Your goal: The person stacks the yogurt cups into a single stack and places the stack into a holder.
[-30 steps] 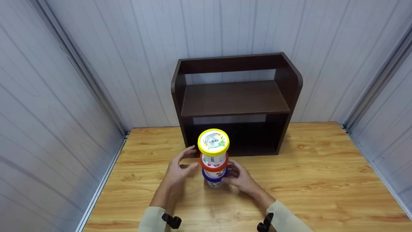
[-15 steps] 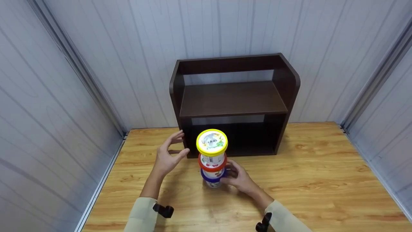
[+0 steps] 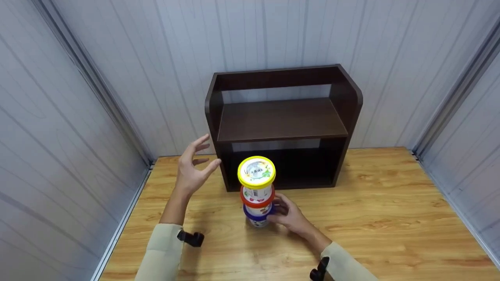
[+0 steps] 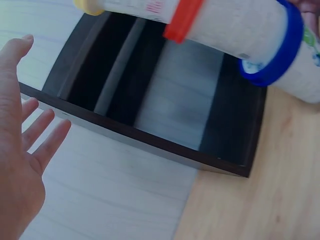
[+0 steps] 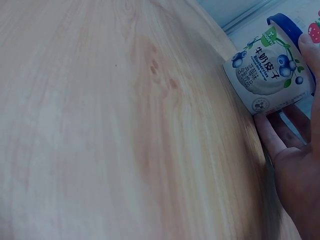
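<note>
Three white tubs are stacked upright on the table in the head view. A yellow-lidded tub is on top, a red-lidded tub in the middle, and a blue-lidded tub at the bottom. Blueberries are printed on the bottom tub's side in the right wrist view. My right hand holds that bottom tub from the right, thumb at its lid rim and fingers round its side. Left of the stack, my left hand is raised and holds nothing, its fingers spread apart from the tubs.
Behind the stack stands a dark brown two-tier shelf, against the white panelled wall. The wooden table extends to both sides. A side wall rises along the table's left edge.
My left hand has moved from beside the stack away to the left and up, its fingers opening wider. The right hand and the stacked tubs have stayed in place.
</note>
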